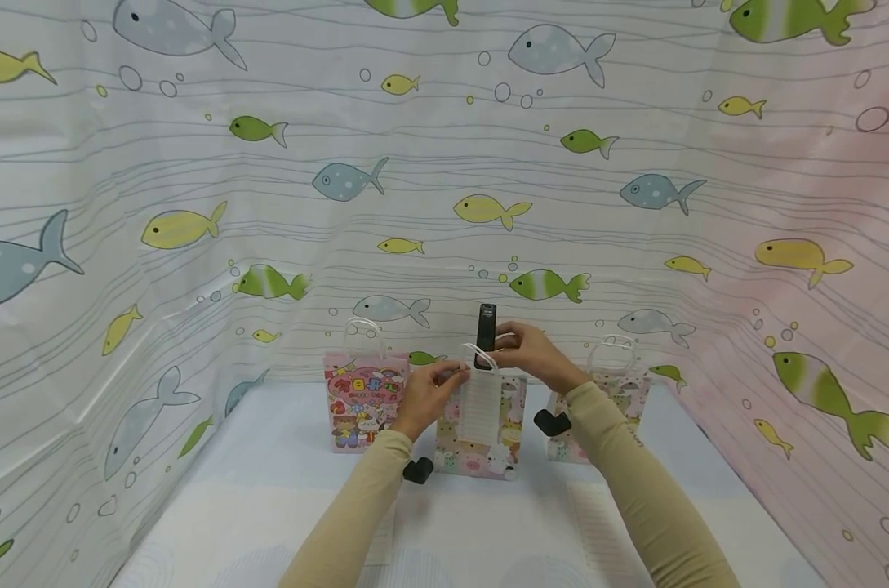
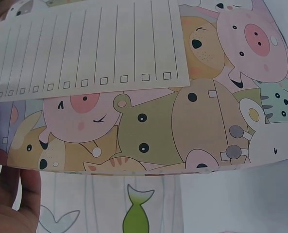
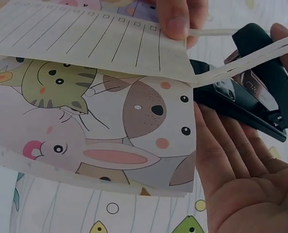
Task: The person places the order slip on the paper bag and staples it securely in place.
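A gift bag (image 1: 513, 420) printed with cartoon animals stands upright in the middle, its white handles raised. Against its front lies a lined paper slip (image 1: 479, 412) with small checkboxes. My left hand (image 1: 424, 398) pinches the slip at the bag's top edge, the thumb (image 3: 177, 26) pressing on the paper in the right wrist view. In my right hand (image 1: 535, 353) is a black stapler (image 3: 267, 80), held behind the handle with its jaws apart. The stapler's front end sits at the bag's top edge, partly hidden by the slip and bag.
A pink gift bag (image 1: 366, 408) with colourful lettering stands left of the middle one. Another animal-print bag (image 1: 630, 396) is behind my right forearm. Two more lined slips lie on the table, one on the right (image 1: 597, 527), another (image 1: 381, 539) partly behind my left forearm. Fish-patterned sheeting (image 1: 429, 163) surrounds the table.
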Tool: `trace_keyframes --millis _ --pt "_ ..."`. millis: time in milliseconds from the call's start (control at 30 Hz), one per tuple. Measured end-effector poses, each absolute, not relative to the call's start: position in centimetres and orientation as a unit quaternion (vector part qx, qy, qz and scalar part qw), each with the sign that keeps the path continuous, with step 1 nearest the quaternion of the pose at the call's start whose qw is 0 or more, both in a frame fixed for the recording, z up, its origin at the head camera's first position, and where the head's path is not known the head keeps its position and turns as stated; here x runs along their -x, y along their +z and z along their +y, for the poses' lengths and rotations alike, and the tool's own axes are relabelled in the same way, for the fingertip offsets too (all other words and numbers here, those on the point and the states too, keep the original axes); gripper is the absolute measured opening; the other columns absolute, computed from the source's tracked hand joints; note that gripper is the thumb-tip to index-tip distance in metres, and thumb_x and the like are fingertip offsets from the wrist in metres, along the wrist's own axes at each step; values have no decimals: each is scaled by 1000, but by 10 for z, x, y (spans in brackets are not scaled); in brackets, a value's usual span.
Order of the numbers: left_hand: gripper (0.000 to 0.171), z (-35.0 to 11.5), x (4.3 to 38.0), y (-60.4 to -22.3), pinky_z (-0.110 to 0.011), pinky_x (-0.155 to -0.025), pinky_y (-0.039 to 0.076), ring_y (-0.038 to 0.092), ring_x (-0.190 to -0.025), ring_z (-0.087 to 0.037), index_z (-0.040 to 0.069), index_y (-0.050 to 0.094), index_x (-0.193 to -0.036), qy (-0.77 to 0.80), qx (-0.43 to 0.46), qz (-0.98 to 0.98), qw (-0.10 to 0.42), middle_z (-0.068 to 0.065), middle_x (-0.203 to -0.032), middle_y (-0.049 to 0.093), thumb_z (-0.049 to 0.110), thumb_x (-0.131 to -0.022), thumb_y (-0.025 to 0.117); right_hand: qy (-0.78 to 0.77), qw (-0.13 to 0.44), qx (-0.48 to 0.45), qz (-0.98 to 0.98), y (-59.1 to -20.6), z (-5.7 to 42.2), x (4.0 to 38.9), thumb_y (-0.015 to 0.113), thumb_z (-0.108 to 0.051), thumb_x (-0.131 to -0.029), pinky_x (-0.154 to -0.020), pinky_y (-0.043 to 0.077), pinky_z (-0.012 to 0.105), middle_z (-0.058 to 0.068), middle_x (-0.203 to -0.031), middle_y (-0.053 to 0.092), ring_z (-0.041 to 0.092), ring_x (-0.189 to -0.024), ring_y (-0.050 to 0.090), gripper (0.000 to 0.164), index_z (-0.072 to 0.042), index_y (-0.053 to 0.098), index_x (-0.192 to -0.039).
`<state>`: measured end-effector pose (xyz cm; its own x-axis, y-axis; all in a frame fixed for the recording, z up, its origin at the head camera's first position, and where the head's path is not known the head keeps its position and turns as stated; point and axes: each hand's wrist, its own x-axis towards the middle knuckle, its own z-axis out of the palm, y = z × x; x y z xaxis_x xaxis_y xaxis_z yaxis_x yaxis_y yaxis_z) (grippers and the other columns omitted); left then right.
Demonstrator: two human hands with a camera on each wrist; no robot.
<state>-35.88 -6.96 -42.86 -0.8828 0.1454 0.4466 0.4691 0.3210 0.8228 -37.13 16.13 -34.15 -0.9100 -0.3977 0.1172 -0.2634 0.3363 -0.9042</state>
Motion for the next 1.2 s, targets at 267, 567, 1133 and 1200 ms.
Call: trace_keyframes --millis 267,567,1133,1200 --pt "26 -69 361 -428 -33 -74 55 64 -83 -14 21 77 -116 -545 196 -800 155 5 -106 73 36 -95 72 -497 47 212 840 -341 155 370 86 -36 -83 -97 51 46 11 -122 67 25 -110 65 72 -5 51 -138" --pt "26 -69 360 -428 -29 -67 52 60 -77 -13 20 77 -118 -528 195 -811 163 4 -100 72 33 -96 71 -485 45 230 842 -341 150 366 86 -34 -84 -96 51 47 15 -119 66 27 -107 66 72 -1 49 -136" --pt "22 -66 360 -429 -26 -61 47 56 -70 -12 17 77 -116 -514 201 -813 188 2 -88 68 26 -97 72 -479 34 239 844 -341 145 361 89 -28 -81 -91 54 44 13 -112 67 25 -101 68 64 -3 52 -127" --pt "22 -66 360 -430 -26 -61 48 55 -70 -13 17 77 -116 -512 200 -814 188 3 -88 68 27 -97 72 -476 34 237 846 -342 145 362 89 -29 -80 -91 54 44 13 -113 66 25 -101 67 65 -3 52 -127"
